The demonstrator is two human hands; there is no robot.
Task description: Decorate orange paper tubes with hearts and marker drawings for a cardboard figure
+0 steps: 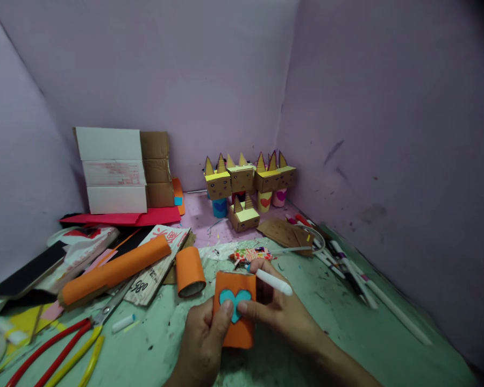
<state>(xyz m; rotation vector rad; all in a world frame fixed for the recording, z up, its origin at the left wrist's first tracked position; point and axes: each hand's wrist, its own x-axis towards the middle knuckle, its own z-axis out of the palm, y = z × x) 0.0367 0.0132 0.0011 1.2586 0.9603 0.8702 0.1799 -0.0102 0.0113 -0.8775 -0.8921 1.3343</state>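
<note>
My left hand (204,330) grips an orange paper-covered tube (242,337) from its left side, with the thumb pressed on a blue paper heart (236,296) that lies against the tube's front. On the other side, my right hand (286,317) has its thumb on the heart's right edge. A white marker (274,281) with a blue tip is held between that hand's fingers, pointing up and left. Just left of the hands stands a second orange tube (189,269). The right fingers behind the tube are partly hidden.
Scissors (99,322) with red and yellow handles and a white cap (123,323) lie at left. A rolled orange sheet (116,269) rests on papers. Cardboard-headed figures (242,180) stand at the back. Markers (355,274) line the right wall beside a brown cardboard piece (284,234).
</note>
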